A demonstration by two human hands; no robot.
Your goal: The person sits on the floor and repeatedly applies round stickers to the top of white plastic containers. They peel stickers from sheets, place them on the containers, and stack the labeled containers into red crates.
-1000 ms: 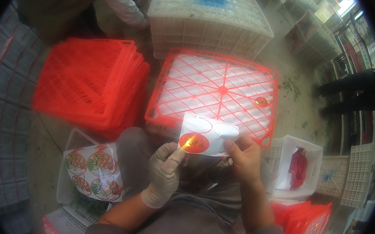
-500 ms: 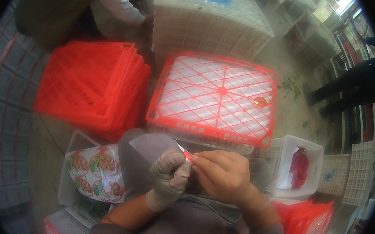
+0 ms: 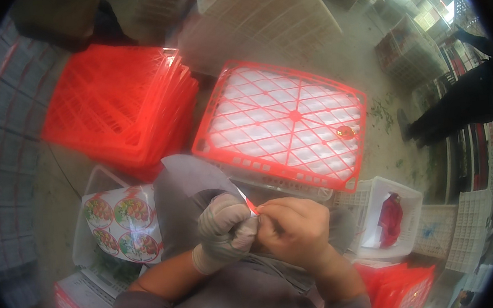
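Note:
My left hand [image 3: 225, 230], in a pale knit glove, and my bare right hand [image 3: 294, 228] meet close to my body. Both pinch a small red and white sticker [image 3: 250, 206] at the edge of a grey backing sheet [image 3: 185, 186] that curves up over my lap. Just beyond my hands lies a red plastic crate lid [image 3: 285, 120] with a lattice top, resting on a white crate. A small round red and yellow sticker [image 3: 345, 132] sits near the lid's right edge.
A stack of red crate lids [image 3: 114, 104] lies at the left. A white bin holds round printed labels [image 3: 124, 225] at lower left. A white crate with a red object [image 3: 390, 218] is at the right. Another person's dark legs [image 3: 455, 107] stand far right.
One second ago I held the sticker sheet flat and open above the lid. Both hands have since drawn in together, and the sheet has bent over with its grey back showing.

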